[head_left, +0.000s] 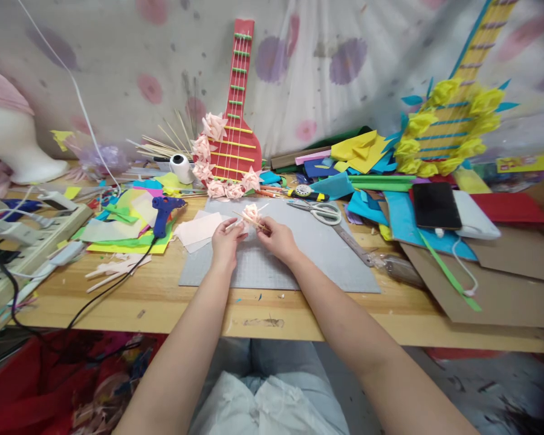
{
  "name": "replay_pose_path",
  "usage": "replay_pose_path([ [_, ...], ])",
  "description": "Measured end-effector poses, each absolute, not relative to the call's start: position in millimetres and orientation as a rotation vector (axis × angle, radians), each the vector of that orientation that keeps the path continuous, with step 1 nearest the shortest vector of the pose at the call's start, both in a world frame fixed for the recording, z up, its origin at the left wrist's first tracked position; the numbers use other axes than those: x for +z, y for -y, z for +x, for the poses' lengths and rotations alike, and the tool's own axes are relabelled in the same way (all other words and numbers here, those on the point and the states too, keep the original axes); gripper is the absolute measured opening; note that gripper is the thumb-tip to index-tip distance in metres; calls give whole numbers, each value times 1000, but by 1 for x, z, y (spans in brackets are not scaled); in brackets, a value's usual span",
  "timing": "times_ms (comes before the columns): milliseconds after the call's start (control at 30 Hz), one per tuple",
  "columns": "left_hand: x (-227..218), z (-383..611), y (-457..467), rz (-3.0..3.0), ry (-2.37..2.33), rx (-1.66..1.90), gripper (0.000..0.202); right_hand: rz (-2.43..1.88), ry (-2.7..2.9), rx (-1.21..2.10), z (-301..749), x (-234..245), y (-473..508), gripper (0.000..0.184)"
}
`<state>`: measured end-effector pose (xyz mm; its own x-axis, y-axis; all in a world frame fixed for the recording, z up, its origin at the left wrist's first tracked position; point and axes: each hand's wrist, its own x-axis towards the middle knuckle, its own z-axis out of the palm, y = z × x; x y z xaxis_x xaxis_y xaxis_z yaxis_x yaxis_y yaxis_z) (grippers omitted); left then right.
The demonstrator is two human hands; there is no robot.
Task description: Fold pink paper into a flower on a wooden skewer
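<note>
Right grip (276, 235): thumb and fingers clamped on a thin stick (260, 225), over the grey mat (317, 257). Pale pink paper flower (251, 212) sits at that stick, above the mat's middle, toward its far edge. Left grip (228, 241) curls close by on the flower's near-left side; I cannot tell whether its fingertips touch petals or pinch anything. Pinching low, I judge, leaves the petals uncrushed and in my sight.

Placement, all by the mat: pale pink sheets (200, 231) overlap its left edge, likely for easy reach. Glue gun (163, 216) lies left of it on coloured paper (131, 220), which perhaps spares the desk (163, 314) drips; cord trails away from the mat, clear of my work. Scissors (325, 212) rest at its far right, probably out of my elbows' way. Beyond its far edge, a red paper instrument (236, 145) leans upright, presumably protecting its flowers.
</note>
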<state>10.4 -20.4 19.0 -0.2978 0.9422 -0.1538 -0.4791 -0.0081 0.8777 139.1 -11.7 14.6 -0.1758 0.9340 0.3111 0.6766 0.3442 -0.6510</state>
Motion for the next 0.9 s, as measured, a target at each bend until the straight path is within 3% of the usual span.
replay_pose_path([
  [133, 17, 11, 21, 660, -1127, 1636, 33, -1449, 1922, 482, 139, 14, 10, 15],
  [300, 16, 8, 19, 601, -1073, 1660, 32, -1437, 1927, 472, 139, 17, 12, 31],
  [900, 17, 1, 21, 676, -905, 1488, 55, -1499, 2026, 574, 150, 13, 2, 32],
])
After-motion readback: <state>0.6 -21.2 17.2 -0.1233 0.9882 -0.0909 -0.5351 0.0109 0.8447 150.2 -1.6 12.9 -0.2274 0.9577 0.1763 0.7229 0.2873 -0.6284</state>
